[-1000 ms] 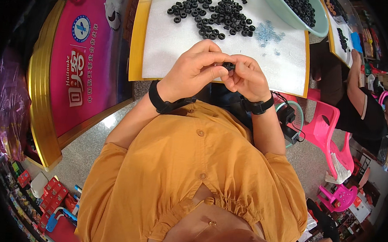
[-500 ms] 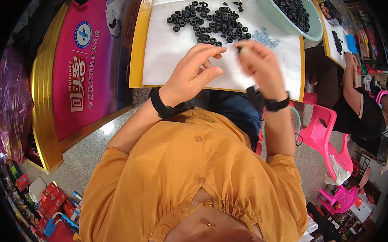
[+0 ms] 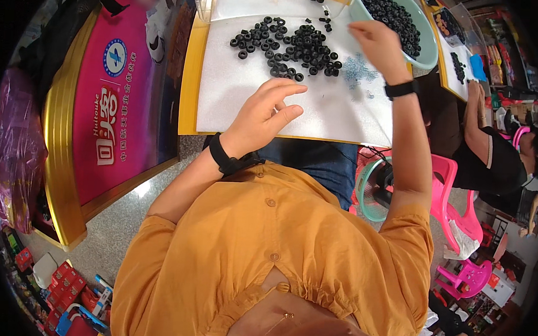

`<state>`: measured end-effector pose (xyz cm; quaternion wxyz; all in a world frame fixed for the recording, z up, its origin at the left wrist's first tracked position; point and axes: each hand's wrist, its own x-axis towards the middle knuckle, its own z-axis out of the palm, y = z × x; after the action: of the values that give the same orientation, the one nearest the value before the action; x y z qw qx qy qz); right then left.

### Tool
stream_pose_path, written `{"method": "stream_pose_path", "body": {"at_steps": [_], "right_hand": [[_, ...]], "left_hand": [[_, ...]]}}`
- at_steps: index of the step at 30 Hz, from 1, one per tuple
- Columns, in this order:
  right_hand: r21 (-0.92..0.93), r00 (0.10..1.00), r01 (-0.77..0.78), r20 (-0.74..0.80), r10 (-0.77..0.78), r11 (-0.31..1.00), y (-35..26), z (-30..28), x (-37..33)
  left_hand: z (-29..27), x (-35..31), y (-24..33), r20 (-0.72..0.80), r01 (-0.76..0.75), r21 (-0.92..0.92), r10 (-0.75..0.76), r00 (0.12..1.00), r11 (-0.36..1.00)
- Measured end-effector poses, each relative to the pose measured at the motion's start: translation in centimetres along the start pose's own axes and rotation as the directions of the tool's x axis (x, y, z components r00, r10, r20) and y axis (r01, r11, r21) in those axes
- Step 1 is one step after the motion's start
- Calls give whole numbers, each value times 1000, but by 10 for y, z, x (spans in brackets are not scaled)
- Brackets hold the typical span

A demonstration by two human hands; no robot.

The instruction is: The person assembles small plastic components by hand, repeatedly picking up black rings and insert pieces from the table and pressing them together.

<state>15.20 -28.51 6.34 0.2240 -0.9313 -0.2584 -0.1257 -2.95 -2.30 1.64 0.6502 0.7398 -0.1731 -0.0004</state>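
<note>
My left hand (image 3: 269, 111) hovers over the near part of the white sheet (image 3: 230, 102), its index finger and thumb apart with nothing between them. Further right and forward, my right hand (image 3: 377, 47) reaches past the front of the mint-green bowl (image 3: 431, 50). Its fingertips are drawn together; whether they hold anything cannot be made out. Small black ring-shaped pieces (image 3: 304, 45) lie in loose heaps beyond my left hand. Smaller black pieces (image 3: 326, 25) sit just left of my right fingertips. Under my right hand is a scatter of tiny bluish pieces (image 3: 356, 72).
The bowl is heaped with black pieces (image 3: 389, 19). A clear plastic tray (image 3: 271, 13) holding black pieces stands at the back. At far right, another person (image 3: 484, 127) works at a second table beside a pink chair (image 3: 447, 195). A green basket (image 3: 371, 188) stands by my right side.
My right hand has moved forward and right, away from my left hand. The small black piece seen in its fingers before is no longer visible. My left hand has shifted slightly nearer my body.
</note>
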Motion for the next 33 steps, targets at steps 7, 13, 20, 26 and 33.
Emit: {"method": "stream_pose_path", "body": {"at_steps": [7,13,20,26,33], "right_hand": [[-47,962,-51,265,62,998,-10,44,12],[4,960,-84,268,80,996,-17,36,10],[738,755,-655,648,98,162,-114,16,-70],[715,719,-645,687,102,-270,-134,29,-112],[521,906,-409,138,399,749,-82,21,-139]], "left_hand": [[-3,2,1,-25,5,5,-5,1000,1000],[-3,3,-7,-45,37,-54,-40,998,998],[-3,5,2,-179,2,-51,-11,984,999],[7,0,2,-139,-232,199,261,955,952],[11,-3,-2,-97,-105,114,117,988,988]]}}
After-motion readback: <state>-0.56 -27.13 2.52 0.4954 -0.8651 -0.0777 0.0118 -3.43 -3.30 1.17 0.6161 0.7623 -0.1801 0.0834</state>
